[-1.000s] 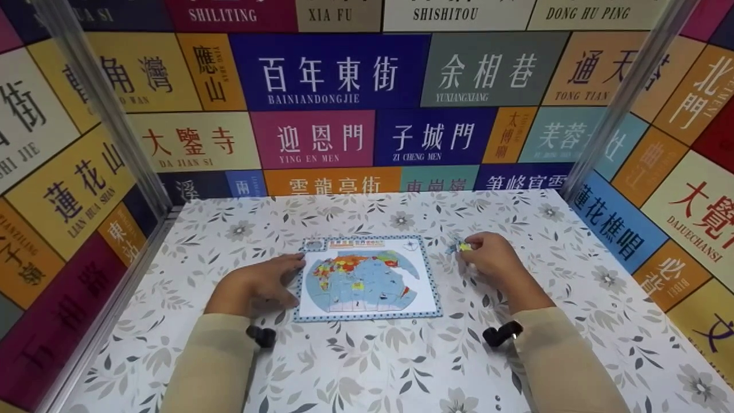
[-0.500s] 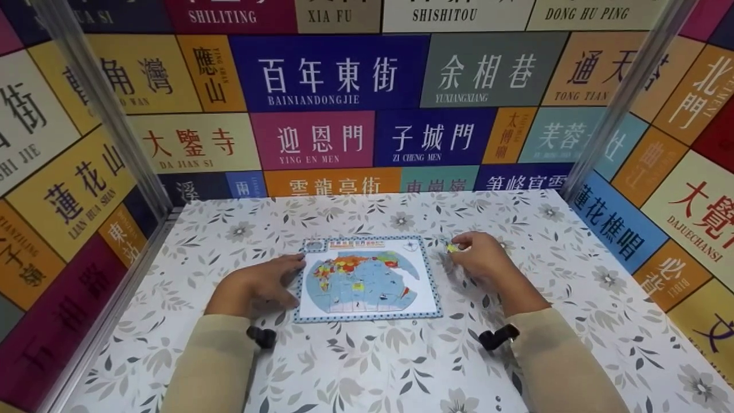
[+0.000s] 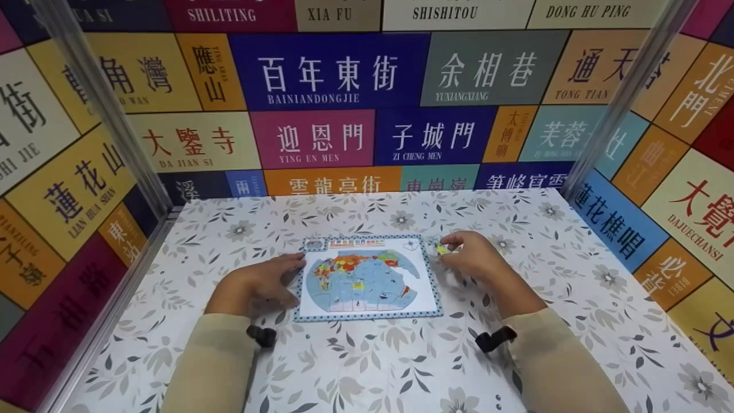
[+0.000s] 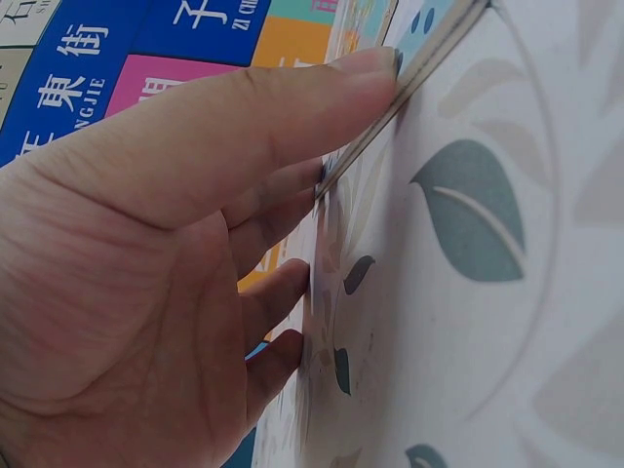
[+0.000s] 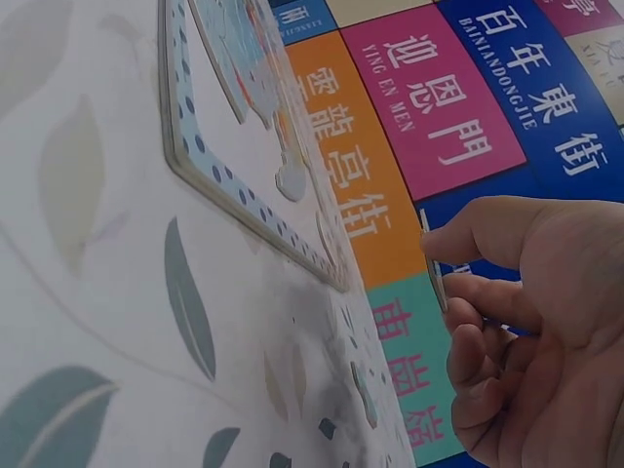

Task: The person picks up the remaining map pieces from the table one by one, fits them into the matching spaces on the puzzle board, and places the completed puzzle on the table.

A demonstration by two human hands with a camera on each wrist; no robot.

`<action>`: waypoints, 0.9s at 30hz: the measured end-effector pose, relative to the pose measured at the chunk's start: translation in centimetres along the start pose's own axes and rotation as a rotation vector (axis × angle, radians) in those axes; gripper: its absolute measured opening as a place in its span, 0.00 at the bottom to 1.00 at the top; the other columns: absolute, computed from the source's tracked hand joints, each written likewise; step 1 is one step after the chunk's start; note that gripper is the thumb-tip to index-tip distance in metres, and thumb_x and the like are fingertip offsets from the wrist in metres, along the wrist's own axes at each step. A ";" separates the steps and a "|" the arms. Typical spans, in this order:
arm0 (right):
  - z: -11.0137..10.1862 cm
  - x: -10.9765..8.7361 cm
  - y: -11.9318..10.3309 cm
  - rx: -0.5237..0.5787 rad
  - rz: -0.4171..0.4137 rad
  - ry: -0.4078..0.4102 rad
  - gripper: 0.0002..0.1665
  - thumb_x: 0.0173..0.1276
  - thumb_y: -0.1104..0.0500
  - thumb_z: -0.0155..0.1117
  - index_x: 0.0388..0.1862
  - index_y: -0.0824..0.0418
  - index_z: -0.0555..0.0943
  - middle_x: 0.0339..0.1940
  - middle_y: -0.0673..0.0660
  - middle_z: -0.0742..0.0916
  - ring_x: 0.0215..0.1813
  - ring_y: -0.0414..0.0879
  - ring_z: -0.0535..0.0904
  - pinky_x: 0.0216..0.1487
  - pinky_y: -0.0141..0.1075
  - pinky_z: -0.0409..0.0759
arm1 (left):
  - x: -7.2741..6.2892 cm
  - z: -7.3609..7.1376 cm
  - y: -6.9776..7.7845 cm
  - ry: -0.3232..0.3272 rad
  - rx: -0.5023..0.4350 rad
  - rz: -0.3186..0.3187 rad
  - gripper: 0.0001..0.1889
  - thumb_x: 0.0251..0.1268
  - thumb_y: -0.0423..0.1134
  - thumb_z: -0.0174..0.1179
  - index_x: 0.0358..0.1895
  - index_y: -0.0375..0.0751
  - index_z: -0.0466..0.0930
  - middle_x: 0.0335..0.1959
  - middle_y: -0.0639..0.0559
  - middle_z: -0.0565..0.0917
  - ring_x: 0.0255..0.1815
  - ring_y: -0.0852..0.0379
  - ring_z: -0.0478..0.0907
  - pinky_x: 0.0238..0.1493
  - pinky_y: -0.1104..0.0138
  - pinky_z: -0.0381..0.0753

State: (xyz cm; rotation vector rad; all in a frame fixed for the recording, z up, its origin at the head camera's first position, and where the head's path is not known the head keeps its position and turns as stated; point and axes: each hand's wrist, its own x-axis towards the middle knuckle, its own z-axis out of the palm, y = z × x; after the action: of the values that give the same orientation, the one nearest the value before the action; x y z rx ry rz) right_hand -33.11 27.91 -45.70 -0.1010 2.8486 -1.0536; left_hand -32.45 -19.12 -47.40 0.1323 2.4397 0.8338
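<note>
From where I stand, a rectangular world-map puzzle board with a blue dotted border [image 3: 367,318] lies flat on a white tabletop printed with grey leaves and flowers [image 3: 355,370]. Taking the far wall as twelve o'clock, the person's left hand [image 3: 265,281] sits at the board's nine o'clock, thumb touching the edge, fingers spread and relaxed rather than gripping. At two o'clock, just outside the border, the right hand [image 3: 471,253] pinches a small, thin puzzle piece with a yellow patch [image 3: 440,250] between thumb and forefinger, the other fingers curled in. From the right wrist, that piece shows edge-on, raised clear of the table and apart from the board. On the board, a white patch breaks the blue map at about three o'clock, below a printed compass rose [image 3: 410,245]. Beige sleeves [image 3: 209,364] cover both forearms, each with a black device [image 3: 261,336] at the cuff. Beyond, at twelve, stands a wall of coloured blocks lettered with Chinese characters [image 3: 330,74].
</note>
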 end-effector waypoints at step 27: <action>3.0 -1.2 -3.5 -0.033 -0.010 -0.086 0.25 0.66 0.51 0.76 0.63 0.50 0.87 0.57 0.55 0.86 0.50 0.50 0.80 0.45 0.40 0.81 | 0.1 0.0 0.2 -0.002 0.014 -0.015 0.54 0.48 0.44 0.85 0.81 0.73 0.66 0.90 0.70 0.51 0.93 0.45 0.39 0.89 0.35 0.42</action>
State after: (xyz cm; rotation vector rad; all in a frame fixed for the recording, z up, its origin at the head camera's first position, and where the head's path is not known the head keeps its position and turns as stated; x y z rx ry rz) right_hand -31.47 23.47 -45.57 -0.1588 2.7922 -0.9790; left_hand -32.54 -18.93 -47.26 0.1194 2.4423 0.8097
